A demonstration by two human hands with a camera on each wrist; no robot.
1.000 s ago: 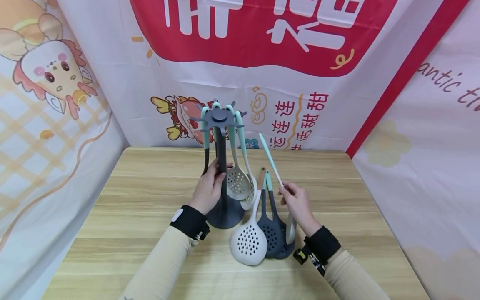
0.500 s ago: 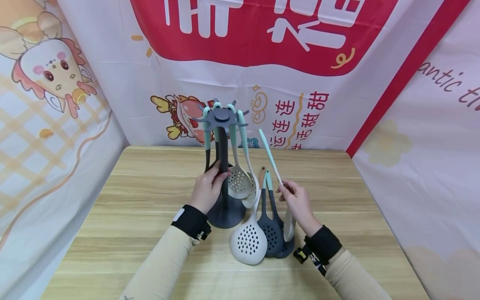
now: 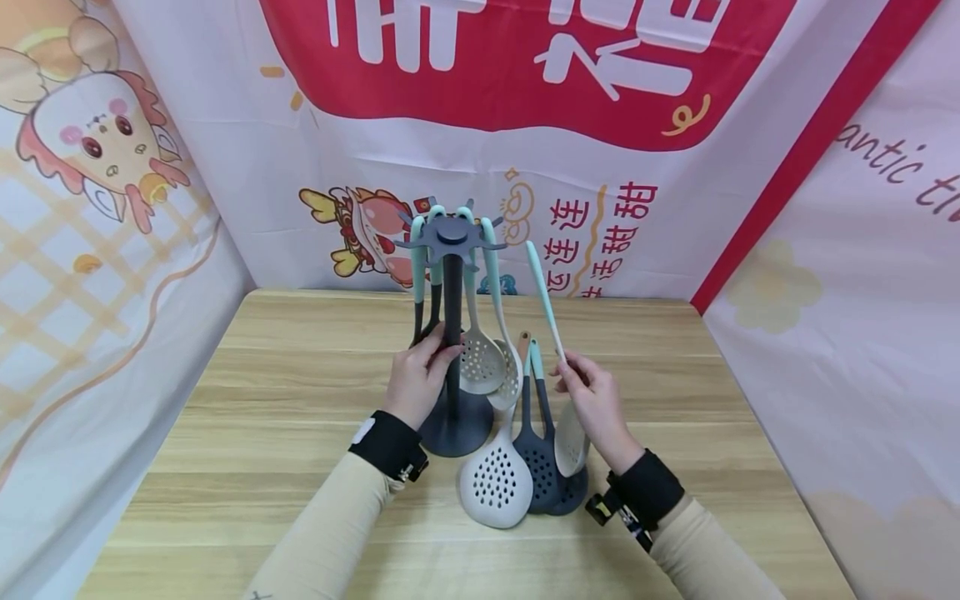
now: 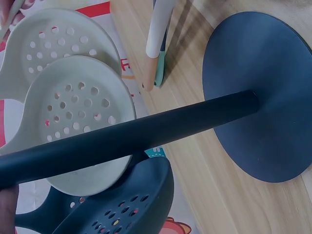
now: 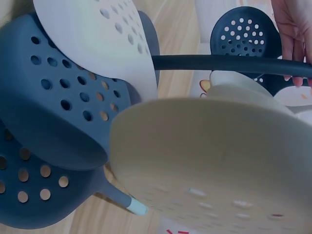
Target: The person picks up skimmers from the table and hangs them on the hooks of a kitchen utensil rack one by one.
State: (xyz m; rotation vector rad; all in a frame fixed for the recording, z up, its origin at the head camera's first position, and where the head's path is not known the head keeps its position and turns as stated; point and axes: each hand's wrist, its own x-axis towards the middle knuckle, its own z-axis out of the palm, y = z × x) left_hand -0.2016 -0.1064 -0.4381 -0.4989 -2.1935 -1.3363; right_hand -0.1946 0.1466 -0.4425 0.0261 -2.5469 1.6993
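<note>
My left hand [image 3: 417, 379] grips the dark post of a utensil stand [image 3: 453, 300], whose round base [image 4: 261, 141] appears in the left wrist view. Several mint-handled utensils hang from its hooked top, including a pale skimmer [image 3: 482, 363] and dark ones behind the post. A beige skimmer [image 3: 572, 442] with a mint handle is pinched by my right hand [image 3: 597, 408], handle up and head down, apart from the stand. That skimmer's head looms large in the right wrist view. Fingers partly hide its shaft.
Below the right hand, a white skimmer [image 3: 497, 485] and two dark slotted utensils [image 3: 538, 467] lie close together on the wooden table [image 3: 300, 417]. Printed cloths [image 3: 480, 158] stand along the table's back and sides.
The right hand has raised the beige skimmer slightly, and its head has turned more toward the head camera. The stand's top has moved a little to the right with the left hand still gripping it.
</note>
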